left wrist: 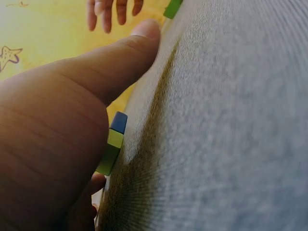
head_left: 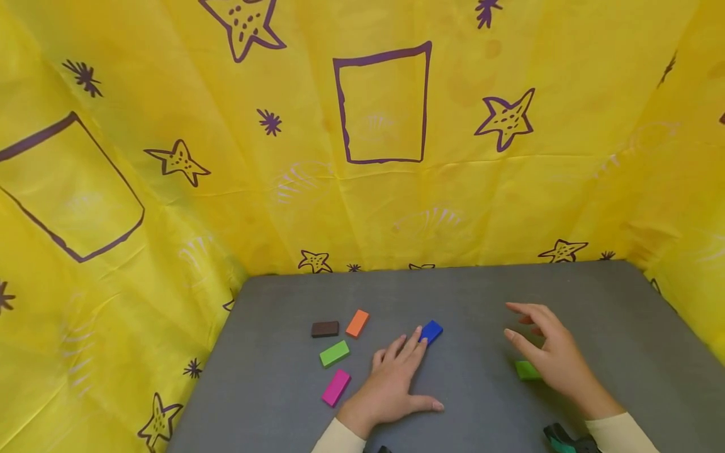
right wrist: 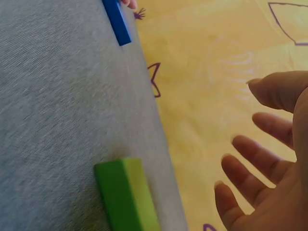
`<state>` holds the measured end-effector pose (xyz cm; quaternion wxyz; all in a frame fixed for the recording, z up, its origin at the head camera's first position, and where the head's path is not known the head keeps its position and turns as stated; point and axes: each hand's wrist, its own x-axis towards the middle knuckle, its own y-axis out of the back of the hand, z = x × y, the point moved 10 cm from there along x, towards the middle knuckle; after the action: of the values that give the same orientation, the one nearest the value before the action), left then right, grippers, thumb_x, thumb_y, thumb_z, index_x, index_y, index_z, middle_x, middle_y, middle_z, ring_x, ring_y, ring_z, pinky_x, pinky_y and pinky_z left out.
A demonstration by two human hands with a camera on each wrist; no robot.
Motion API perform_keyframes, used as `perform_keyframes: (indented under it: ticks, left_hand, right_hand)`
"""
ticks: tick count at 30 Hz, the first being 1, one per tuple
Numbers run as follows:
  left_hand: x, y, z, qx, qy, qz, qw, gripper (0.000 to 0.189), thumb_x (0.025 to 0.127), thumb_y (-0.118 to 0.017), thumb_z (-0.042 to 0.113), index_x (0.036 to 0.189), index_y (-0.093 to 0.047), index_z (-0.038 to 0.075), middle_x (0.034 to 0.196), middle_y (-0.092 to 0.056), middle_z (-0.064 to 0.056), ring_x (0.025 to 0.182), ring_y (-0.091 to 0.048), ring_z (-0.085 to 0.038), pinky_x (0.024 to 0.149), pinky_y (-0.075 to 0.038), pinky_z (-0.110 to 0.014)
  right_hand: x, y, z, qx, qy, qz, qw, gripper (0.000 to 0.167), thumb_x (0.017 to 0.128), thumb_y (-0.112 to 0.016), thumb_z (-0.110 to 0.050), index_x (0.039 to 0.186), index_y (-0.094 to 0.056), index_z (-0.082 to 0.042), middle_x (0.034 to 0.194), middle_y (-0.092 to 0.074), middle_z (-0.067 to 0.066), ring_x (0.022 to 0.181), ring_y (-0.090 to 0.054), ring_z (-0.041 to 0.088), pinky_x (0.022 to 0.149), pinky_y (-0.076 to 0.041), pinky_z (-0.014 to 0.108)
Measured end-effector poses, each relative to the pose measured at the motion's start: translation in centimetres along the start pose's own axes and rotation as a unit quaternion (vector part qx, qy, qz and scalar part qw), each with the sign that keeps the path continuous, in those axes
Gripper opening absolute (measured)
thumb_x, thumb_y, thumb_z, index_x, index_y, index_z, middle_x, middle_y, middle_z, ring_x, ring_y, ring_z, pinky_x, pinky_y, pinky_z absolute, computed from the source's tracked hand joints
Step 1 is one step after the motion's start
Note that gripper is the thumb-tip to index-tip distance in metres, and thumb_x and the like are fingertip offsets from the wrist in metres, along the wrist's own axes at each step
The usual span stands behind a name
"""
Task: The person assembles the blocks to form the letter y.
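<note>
On the grey tabletop [head_left: 272,377], the blue block [head_left: 433,331] is touched at its near end by the left hand [head_left: 393,387], fingers spread wide; nothing is held by the right hand [head_left: 561,365], fingers loosely parted near a green block [head_left: 527,371]. Light and stiff, the blue block is judged, best pinched across its long sides; its long axis is aimed away and rightward.

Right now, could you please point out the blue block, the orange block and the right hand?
Blue block [head_left: 433,331], head view: on its top face.
Orange block [head_left: 357,323], head view: middle of its top face.
Right hand [head_left: 555,358], head view: back of the hand.
</note>
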<state>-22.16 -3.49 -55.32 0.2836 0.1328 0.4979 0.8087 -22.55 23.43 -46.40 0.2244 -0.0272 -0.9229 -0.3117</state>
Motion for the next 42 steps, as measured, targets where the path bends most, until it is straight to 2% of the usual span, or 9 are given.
perform_keyframes:
  ticks: [8, 12, 14, 16, 20, 30, 34, 39, 42]
  left_hand:
    - [0.0, -0.2, 0.2, 0.032, 0.001, 0.002, 0.9995, 0.118, 0.087, -0.066, 0.085, 0.176, -0.022, 0.020, 0.181, -0.001, 0.008, 0.163, -0.017, -0.029, 0.116, -0.028, -0.061]
    - [-0.1, -0.2, 0.4, 0.042, 0.000, 0.004, 0.9991, 0.120, 0.087, -0.066, 0.086, 0.176, -0.021, 0.019, 0.182, -0.001, 0.007, 0.163, -0.016, -0.029, 0.117, -0.029, -0.061]
    - [-0.1, -0.2, 0.4, 0.046, 0.001, 0.004, 0.9989, 0.121, 0.087, -0.065, 0.087, 0.176, -0.021, 0.019, 0.182, -0.001, 0.007, 0.163, -0.016, -0.029, 0.118, -0.029, -0.061]
    - [-0.1, -0.3, 0.5, 0.047, 0.003, 0.004, 0.9989, 0.121, 0.086, -0.065, 0.087, 0.176, -0.020, 0.019, 0.182, 0.000, 0.006, 0.163, -0.015, -0.029, 0.119, -0.028, -0.061]
    - [0.0, -0.5, 0.5, 0.051, 0.008, 0.001, 0.9987, 0.122, 0.086, -0.064, 0.088, 0.176, -0.019, 0.019, 0.182, 0.001, 0.006, 0.163, -0.014, -0.029, 0.121, -0.026, -0.062]
    - [0.1, -0.8, 0.8, 0.061, 0.022, 0.008, 0.9979, 0.123, 0.086, -0.062, 0.090, 0.176, -0.019, 0.017, 0.182, 0.001, 0.006, 0.164, -0.014, -0.030, 0.122, -0.024, -0.064]
    - [0.2, -0.8, 0.9, 0.056, 0.032, 0.011, 0.9978, 0.124, 0.085, -0.063, 0.090, 0.176, -0.019, 0.017, 0.182, -0.002, 0.005, 0.164, -0.014, -0.031, 0.122, -0.023, -0.066]
    - [0.2, -1.0, 0.7, 0.049, 0.053, -0.002, 0.9974, 0.126, 0.084, -0.062, 0.092, 0.177, -0.017, 0.019, 0.182, 0.000, 0.005, 0.165, -0.010, -0.031, 0.124, -0.020, -0.066]
    - [0.2, -1.2, 0.6, 0.043, 0.060, -0.009, 0.9972, 0.127, 0.084, -0.062, 0.092, 0.177, -0.015, 0.019, 0.182, 0.002, 0.005, 0.165, -0.008, -0.030, 0.124, -0.017, -0.066]
  right_hand:
    - [-1.6, 1.1, 2.1, -0.013, -0.053, 0.035, 0.9979, 0.047, 0.100, -0.081, -0.009, 0.144, -0.066, -0.004, 0.133, -0.060, 0.013, 0.111, -0.052, 0.019, 0.088, -0.040, 0.022]
    - [-2.6, 1.3, 3.2, -0.034, -0.081, 0.044, 0.9952, 0.048, 0.100, -0.082, -0.014, 0.144, -0.065, 0.000, 0.134, -0.059, 0.018, 0.113, -0.053, 0.027, 0.088, -0.038, 0.018]
    - [-3.1, 1.2, 3.7, -0.041, -0.092, 0.043, 0.9939, 0.051, 0.100, -0.083, -0.016, 0.143, -0.064, 0.002, 0.135, -0.058, 0.023, 0.115, -0.053, 0.035, 0.092, -0.039, 0.026]
    - [-3.6, 1.0, 4.2, -0.047, -0.102, 0.039, 0.9929, 0.053, 0.099, -0.084, -0.018, 0.143, -0.063, 0.005, 0.135, -0.058, 0.028, 0.117, -0.052, 0.042, 0.096, -0.039, 0.042]
    - [-4.6, 0.2, 5.0, -0.041, -0.120, 0.024, 0.9916, 0.060, 0.099, -0.085, -0.022, 0.144, -0.060, 0.009, 0.137, -0.056, 0.034, 0.122, -0.047, 0.052, 0.094, -0.033, 0.067]
    - [-6.0, -1.1, 5.4, -0.084, -0.112, 0.005, 0.9901, 0.079, 0.087, -0.095, -0.023, 0.146, -0.054, 0.010, 0.135, -0.053, 0.033, 0.123, -0.042, 0.050, 0.098, -0.022, 0.070]
    - [-6.0, -1.1, 5.7, -0.084, -0.124, -0.002, 0.9887, 0.079, 0.086, -0.096, -0.018, 0.146, -0.053, 0.011, 0.134, -0.052, 0.034, 0.120, -0.042, 0.050, 0.095, -0.027, 0.069]
    - [-6.0, -1.0, 6.2, -0.070, -0.148, -0.016, 0.9863, 0.079, 0.090, -0.093, -0.017, 0.149, -0.050, 0.012, 0.137, -0.048, 0.034, 0.121, -0.043, 0.050, 0.092, -0.037, 0.067]
    - [-6.0, -0.8, 6.3, -0.070, -0.149, -0.012, 0.9863, 0.078, 0.090, -0.093, -0.016, 0.148, -0.050, 0.014, 0.137, -0.048, 0.035, 0.122, -0.044, 0.050, 0.093, -0.038, 0.067]
